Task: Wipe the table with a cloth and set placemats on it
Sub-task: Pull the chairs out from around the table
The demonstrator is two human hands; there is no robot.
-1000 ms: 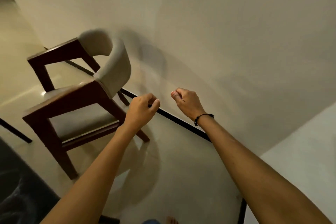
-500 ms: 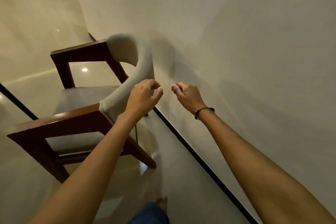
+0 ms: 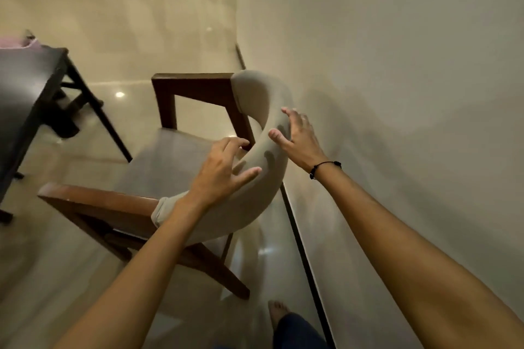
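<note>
Reaching with left hand (image 3: 224, 170) and right hand (image 3: 297, 139), fingers spread, gripping nothing, over the chair (image 3: 263, 167) backrest by the wall (image 3: 397, 65). Table (image 3: 31, 76) corner at left (no cloth identifiable). Might scrape the wall if swung carelessly.

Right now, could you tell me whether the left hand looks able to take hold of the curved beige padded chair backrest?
Probably yes: the left hand is spread open right at the curved beige padded chair backrest, with nothing between them.
</note>
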